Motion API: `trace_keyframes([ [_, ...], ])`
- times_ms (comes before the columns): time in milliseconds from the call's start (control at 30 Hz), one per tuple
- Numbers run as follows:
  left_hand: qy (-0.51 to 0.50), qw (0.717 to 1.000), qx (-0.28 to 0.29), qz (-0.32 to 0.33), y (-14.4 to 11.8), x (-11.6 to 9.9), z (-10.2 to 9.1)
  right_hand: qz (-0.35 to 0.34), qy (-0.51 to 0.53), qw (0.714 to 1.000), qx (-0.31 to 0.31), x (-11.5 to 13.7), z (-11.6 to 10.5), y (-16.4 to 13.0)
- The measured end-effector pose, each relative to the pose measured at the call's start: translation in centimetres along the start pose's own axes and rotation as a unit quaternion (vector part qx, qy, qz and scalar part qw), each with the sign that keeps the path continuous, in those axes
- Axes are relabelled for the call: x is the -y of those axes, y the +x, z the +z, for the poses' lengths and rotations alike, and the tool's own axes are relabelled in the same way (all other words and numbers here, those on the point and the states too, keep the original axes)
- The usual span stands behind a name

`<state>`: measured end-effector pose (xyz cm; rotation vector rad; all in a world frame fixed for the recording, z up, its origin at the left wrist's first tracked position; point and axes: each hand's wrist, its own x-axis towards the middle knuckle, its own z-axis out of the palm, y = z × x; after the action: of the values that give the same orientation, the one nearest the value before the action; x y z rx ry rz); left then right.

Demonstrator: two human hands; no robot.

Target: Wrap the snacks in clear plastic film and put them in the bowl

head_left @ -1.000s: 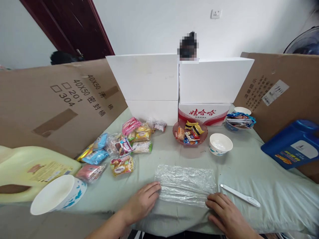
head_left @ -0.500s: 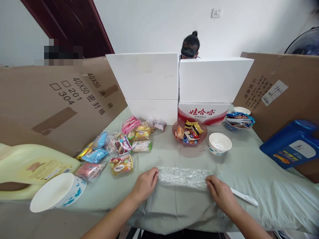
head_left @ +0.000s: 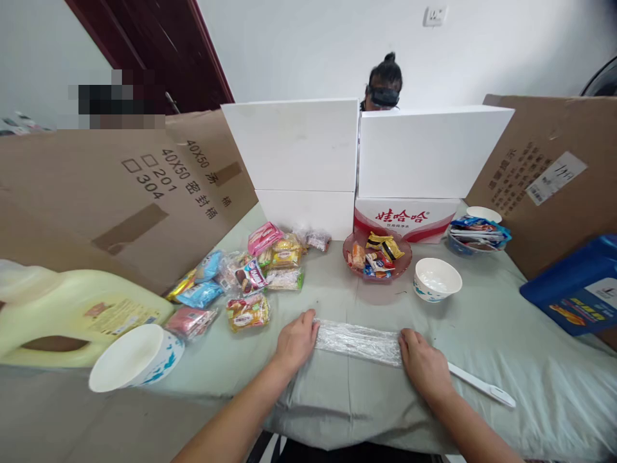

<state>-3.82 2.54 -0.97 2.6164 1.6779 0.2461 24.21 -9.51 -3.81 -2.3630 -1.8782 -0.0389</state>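
Observation:
A folded strip of crinkled clear plastic [head_left: 357,341] stretches across the near part of the cloth-covered table. Its left end is pinched between the thumb and fingers of my left hand [head_left: 297,339]. My right hand [head_left: 425,360] is closed on the other end, its fingers partly hiding the edge. From beside my right hand a white plastic handle [head_left: 482,384] sticks out on the cloth; its far end is out of sight. Beyond the strip stand a white bowl [head_left: 437,280] with blue patterns and a reddish glass dish [head_left: 351,265] of wrapped snacks.
Wrapped snacks [head_left: 248,313] lie in a group on the left, near a tilted white bowl [head_left: 166,360] and a large yellow jug [head_left: 72,292]. At right are a blue bottle [head_left: 573,283] and a packet-filled bowl [head_left: 475,244]. Boxes wall the back; a person sits behind.
The view has turned slightly left, so everything sits further right. The plastic strip looks narrower and flatter, its right end lower. Both hands still hold its ends.

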Motion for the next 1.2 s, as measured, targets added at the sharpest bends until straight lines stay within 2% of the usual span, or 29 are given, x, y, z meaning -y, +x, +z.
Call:
trace_keyframes([
  [100, 0.019, 0.996, -0.085, 0.03, -0.1, -1.6, -1.0, -0.022, -0.019, 0.999, -0.034, 0.1, -0.9, 0.0],
  [167, -0.004, 0.991, -0.107, 0.078, -0.7, -3.6, -1.1, -0.042, -0.028, 0.995, -0.09, 0.5, -1.6, -0.1],
  [233, -0.039, 0.986, -0.096, 0.133, -1.6, -5.8, -0.5, -0.065, -0.024, 0.986, -0.154, 1.3, -2.1, -0.2],
  [300, -0.058, 0.981, -0.077, 0.167, -2.7, -7.8, 0.7, -0.123, -0.009, 0.975, -0.185, 2.4, -1.9, -0.3],
  [400, -0.055, 0.979, -0.037, 0.19, -4.1, -8.9, 2.5, -0.25, 0.007, 0.958, -0.137, 3.9, -0.6, -0.5],
  [467, -0.043, 0.98, -0.009, 0.192, -4.5, -7.9, 3.2, -0.283, 0.014, 0.956, -0.082, 4.0, 0.4, -0.7],
  [567, -0.019, 0.986, 0.01, 0.168, -4.9, -4.6, 3.4, -0.257, 0.022, 0.965, -0.043, 2.9, 1.2, -1.7],
  [667, 0.006, 0.99, -0.007, 0.14, -5.3, -1.0, 3.1, -0.233, 0.019, 0.971, -0.055, 1.1, 1.2, -3.3],
  [767, 0.015, 0.993, -0.055, 0.106, -6.0, 0.4, 2.5, -0.236, 0.008, 0.968, -0.081, -0.3, 0.8, -5.2],
  [867, -0.029, 0.992, -0.086, 0.09, -6.7, -1.3, 1.5, -0.242, -0.002, 0.965, -0.099, -1.0, 0.3, -6.8],
  [967, -0.1, 0.987, -0.051, 0.118, -6.7, -4.7, 0.6, -0.252, 0.007, 0.96, -0.124, -1.4, -0.1, -7.8],
  [1067, -0.097, 0.989, -0.027, 0.112, -5.9, -7.6, 0.6, -0.263, 0.054, 0.953, -0.144, -1.7, -0.8, -8.8],
  [1133, -0.083, 0.989, -0.023, 0.121, -5.1, -8.8, 1.0, -0.275, 0.084, 0.944, -0.161, -1.8, -1.5, -9.5],
  [1200, -0.088, 0.983, -0.004, 0.164, -4.4, -9.5, 1.4, -0.298, 0.094, 0.929, -0.201, -1.9, -2.0, -10.3],
])
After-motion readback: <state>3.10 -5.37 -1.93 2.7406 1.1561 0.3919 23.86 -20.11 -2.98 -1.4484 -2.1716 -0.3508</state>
